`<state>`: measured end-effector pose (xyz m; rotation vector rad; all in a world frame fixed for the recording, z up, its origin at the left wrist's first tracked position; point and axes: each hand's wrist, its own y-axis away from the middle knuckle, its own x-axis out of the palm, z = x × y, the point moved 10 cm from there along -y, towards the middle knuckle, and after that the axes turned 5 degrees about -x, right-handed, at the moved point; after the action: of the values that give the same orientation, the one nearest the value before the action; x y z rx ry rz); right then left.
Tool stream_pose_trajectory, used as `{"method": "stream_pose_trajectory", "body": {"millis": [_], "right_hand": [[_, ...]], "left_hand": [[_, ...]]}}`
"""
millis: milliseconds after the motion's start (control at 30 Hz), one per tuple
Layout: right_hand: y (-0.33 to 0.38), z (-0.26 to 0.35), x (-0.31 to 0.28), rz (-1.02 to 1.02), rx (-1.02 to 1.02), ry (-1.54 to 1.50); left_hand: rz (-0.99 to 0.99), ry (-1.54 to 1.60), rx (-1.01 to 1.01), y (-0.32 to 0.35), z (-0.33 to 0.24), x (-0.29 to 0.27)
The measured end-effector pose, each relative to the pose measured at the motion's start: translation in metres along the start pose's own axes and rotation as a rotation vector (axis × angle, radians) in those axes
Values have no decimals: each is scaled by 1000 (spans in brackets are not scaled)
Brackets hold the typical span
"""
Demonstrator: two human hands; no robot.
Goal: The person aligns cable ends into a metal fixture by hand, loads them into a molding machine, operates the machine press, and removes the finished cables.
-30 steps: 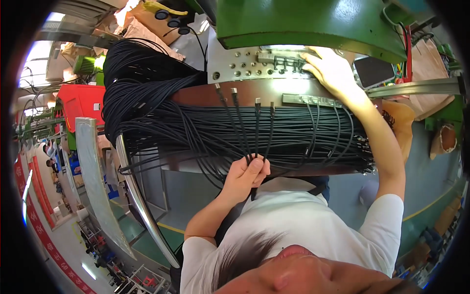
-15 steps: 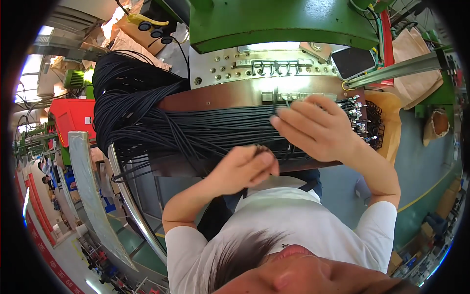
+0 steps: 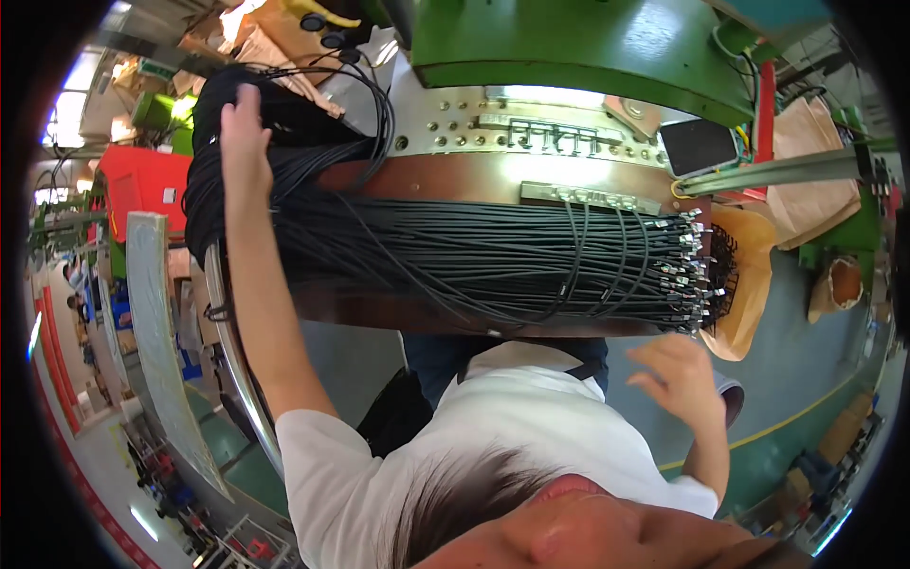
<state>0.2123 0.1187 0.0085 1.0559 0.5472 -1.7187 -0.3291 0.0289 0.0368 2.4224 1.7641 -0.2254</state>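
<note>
Long black cables (image 3: 455, 251) lie side by side across the brown work table, their metal-tipped ends (image 3: 687, 270) gathered at the right. Toward the left they run into a thick looped bundle (image 3: 213, 180) that hangs over a metal rail. My left hand (image 3: 246, 152) is stretched over this bundle, fingers extended; whether it touches the cables is unclear. Beyond the front right edge, close to the cable ends, my right hand (image 3: 678, 379) hovers with its fingers apart and nothing in them. A few thin cables or ties cross the row near its right end.
A green machine (image 3: 578, 47) overhangs the far side, above a metal plate with a black-pronged fixture (image 3: 555, 137). A dark-screened device (image 3: 700, 147) lies beside it. At the right stands a brown paper bag (image 3: 749, 284) with black pieces. A curved metal rail (image 3: 251, 379) borders the left.
My left hand has swung from the front middle to the far left bundle. My right hand has left the cables and dropped past the front right edge. Cable loops now show beside the plate.
</note>
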Motion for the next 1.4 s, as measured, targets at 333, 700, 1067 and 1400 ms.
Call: {"method": "stream_pose_trajectory", "body": {"millis": [333, 700, 1067, 1400], "right_hand": [[-214, -55, -28, -352, -363, 376], [-103, -35, -100, -561, -291, 551], [-83, 13, -101, -567, -392, 552], [-11, 166, -308, -1058, -792, 792]], "left_hand": [[587, -664, 1021, 185, 29, 216], [633, -672, 1086, 185, 27, 218], [241, -414, 1509, 284, -87, 166], [201, 260, 1083, 258, -141, 98]]}}
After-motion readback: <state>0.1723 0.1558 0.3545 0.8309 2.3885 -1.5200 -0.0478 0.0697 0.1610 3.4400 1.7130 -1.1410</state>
